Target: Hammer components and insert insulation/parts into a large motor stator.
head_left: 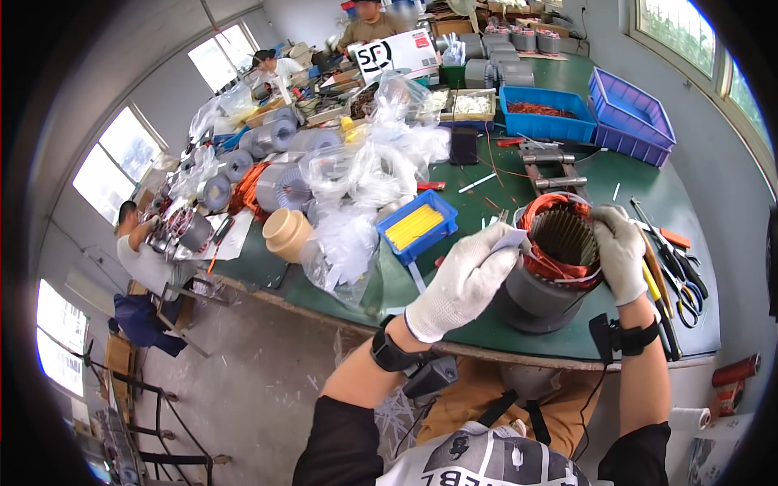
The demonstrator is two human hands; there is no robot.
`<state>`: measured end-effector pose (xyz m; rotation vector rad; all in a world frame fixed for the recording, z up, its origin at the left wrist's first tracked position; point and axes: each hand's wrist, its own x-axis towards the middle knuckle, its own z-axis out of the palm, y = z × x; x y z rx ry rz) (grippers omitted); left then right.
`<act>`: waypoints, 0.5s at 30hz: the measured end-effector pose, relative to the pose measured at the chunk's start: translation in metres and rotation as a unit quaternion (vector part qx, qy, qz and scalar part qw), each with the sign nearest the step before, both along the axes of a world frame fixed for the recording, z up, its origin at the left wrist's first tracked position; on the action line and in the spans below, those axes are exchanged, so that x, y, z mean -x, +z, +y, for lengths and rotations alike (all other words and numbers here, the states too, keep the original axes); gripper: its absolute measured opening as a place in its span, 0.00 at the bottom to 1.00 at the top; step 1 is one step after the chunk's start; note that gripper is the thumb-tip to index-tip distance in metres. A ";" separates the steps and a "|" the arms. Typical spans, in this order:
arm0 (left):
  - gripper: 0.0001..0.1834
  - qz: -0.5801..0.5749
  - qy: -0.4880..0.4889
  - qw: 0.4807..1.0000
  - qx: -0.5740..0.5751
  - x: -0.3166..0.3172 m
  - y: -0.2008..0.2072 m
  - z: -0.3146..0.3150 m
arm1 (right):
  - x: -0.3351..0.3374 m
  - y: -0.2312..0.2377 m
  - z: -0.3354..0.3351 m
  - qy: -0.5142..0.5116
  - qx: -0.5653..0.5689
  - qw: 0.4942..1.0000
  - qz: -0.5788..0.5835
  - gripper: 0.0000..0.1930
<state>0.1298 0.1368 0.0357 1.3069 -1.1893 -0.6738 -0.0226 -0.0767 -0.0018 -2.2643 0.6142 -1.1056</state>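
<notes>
Upright on the green bench in front of me stands a motor stator, a grey cylinder with orange copper windings around its slotted bore. My left hand, in a white knit glove, is at the left rim, thumb and fingers closed on a small white slip of insulating paper beside the windings. My right hand, gloved too, lies against the right rim of the windings with its fingers bent over the edge. What its fingertips press on is partly hidden.
A blue tray of yellow strips sits left of my left hand, near plastic bags. Scissors and pliers lie to the right. Behind are a metal frame, a blue bin and purple crates. Other people work farther off.
</notes>
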 end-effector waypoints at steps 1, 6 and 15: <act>0.16 0.081 -0.011 0.997 -0.011 0.006 -0.006 0.007 | 0.003 0.005 0.003 -0.022 -0.018 0.999 0.028 0.10; 0.18 0.273 0.030 0.961 -0.033 0.024 -0.038 0.020 | 0.012 0.010 0.085 -0.014 0.084 0.995 -0.045 0.11; 0.10 0.215 0.034 0.972 -0.090 0.057 -0.042 0.011 | 0.029 0.010 0.122 0.013 -0.013 0.994 -0.104 0.11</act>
